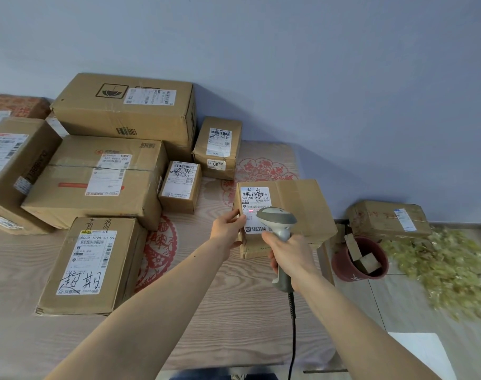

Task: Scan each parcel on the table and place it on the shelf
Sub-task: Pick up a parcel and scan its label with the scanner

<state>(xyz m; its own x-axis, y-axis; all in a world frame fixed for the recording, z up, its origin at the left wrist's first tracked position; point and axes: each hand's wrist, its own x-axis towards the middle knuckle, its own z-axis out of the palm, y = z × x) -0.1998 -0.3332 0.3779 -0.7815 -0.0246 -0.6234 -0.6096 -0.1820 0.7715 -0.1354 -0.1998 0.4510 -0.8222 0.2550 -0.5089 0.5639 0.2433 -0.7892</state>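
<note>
Parcel (294, 212), boxy taped cardboard, perhaps creased

dim, even bluish light | soft shadows | wide-angle bending at edges | slightly soft focus

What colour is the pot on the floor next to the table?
The pot is dark red, with wooden blocks inside. The head view, the only one, shows it.
</note>
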